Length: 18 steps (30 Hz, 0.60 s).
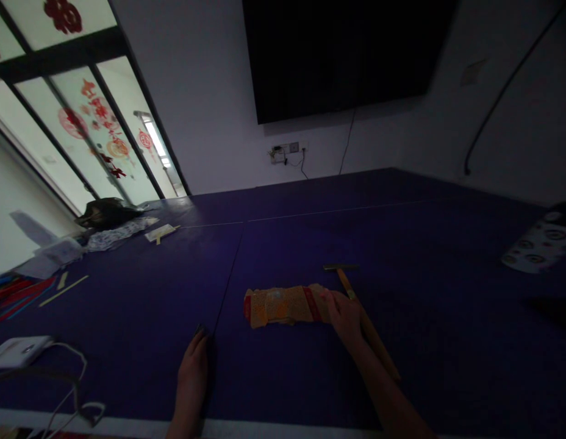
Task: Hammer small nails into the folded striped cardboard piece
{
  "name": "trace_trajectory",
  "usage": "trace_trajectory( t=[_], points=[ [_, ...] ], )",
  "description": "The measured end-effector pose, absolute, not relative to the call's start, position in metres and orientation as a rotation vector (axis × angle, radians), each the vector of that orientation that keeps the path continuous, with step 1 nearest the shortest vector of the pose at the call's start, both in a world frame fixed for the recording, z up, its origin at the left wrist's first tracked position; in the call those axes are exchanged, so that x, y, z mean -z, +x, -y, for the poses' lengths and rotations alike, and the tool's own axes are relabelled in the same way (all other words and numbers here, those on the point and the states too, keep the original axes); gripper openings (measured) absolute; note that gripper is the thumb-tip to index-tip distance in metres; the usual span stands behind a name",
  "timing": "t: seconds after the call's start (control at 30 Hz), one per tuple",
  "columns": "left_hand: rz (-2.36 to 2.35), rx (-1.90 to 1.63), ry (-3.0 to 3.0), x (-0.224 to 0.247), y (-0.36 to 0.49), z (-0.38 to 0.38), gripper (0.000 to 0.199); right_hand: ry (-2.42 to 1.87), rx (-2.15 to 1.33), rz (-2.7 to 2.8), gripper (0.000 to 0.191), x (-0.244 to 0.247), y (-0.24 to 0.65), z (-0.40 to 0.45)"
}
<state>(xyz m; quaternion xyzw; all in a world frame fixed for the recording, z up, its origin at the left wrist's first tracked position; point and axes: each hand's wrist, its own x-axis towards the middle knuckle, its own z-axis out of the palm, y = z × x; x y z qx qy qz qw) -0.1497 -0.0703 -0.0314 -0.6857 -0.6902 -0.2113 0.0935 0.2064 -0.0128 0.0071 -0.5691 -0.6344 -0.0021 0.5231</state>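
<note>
Closest to the camera, the left hand (194, 364) rests on the purple bench (274, 372), its fingers together around a small dark object (199, 330). Mid-bench, the right hand (346, 315) covers the right end of a tan-and-red packet (285, 305); whether those fingers clamp it, I cannot tell. Just beside lies a hammer (380, 346), partly hidden.

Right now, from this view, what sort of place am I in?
Probably a home's living room, judging by the large black wall-mounted screen and the red decorations on dark-framed glass doors.
</note>
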Motion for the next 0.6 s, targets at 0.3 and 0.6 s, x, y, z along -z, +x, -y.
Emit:
trace_trajectory(
  t=[0.3, 0.6],
  points=[
    [2.197, 0.311, -1.684, -0.004, -0.131, 0.087, 0.027, -1.377, -0.026, 1.526, 0.041, -0.008, 0.207, 0.014],
    [2.373, 0.015, -1.752, -0.017, -0.13, 0.071, 0.031, -1.425, -0.055, 1.526, 0.044, -0.008, 0.207, 0.014]
  ],
)
